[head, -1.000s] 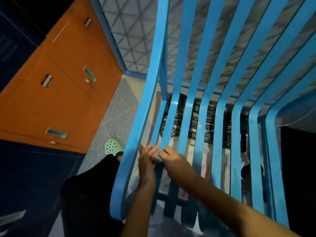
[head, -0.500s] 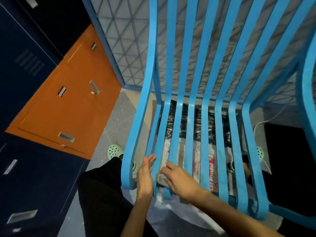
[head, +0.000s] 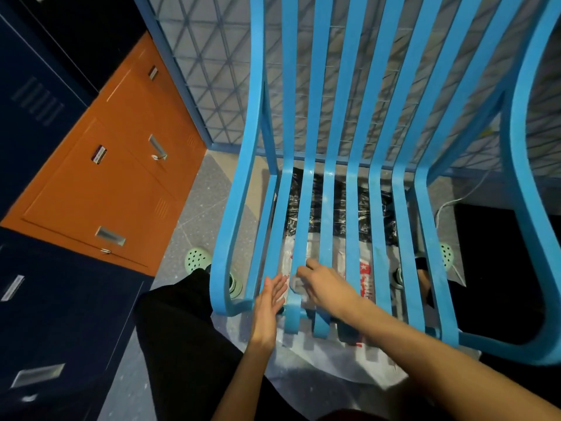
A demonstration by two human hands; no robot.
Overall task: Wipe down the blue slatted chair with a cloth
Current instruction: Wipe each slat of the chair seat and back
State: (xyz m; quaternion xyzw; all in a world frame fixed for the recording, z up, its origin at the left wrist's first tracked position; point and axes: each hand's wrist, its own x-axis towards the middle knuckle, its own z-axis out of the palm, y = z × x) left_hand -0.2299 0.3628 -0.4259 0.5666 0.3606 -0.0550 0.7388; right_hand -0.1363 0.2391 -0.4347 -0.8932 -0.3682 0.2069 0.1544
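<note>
Slid nearer since a second ago, down the seat of the blue slatted chair to the curled slat ends at the near edge. Head view: left hand opened out, fingers straight and close together, holding nothing, just left of the worked slat; right hand curled, pressing the pale cloth onto that slat. Likely marks the end of this slat's stroke.

Single head-worn wide-angle view.
Faces forward and steeply down, close above the chair seat; lockers and floor at left.
</note>
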